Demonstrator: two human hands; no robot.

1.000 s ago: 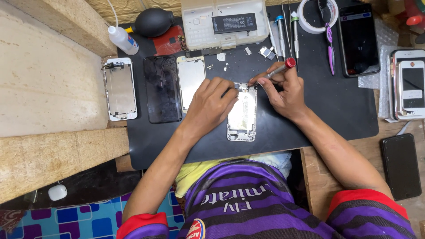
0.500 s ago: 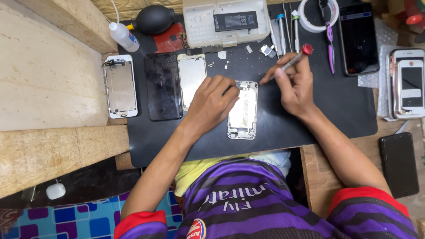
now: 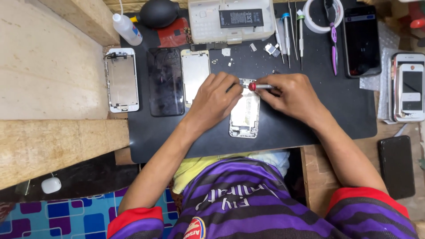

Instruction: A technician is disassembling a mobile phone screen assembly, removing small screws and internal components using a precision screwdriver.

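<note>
While right hand [image 3: 290, 95] fingers clamp one red-tipped screwdriver [image 3: 261, 86]: left hand [image 3: 214, 99] fingers together on one opened phone [image 3: 245, 113].

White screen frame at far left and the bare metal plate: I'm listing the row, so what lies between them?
A dark cracked screen panel lies flat on the black mat, in the head view.

bare mat [image 3: 310, 128] right, phones [image 3: 166, 82] crowd left

An opened phone frame [image 3: 245, 116] lies flat, lengthwise, near the mat's [image 3: 283, 132] front edge; a red-capped screwdriver [image 3: 260, 86] lies level across its top end.
</note>
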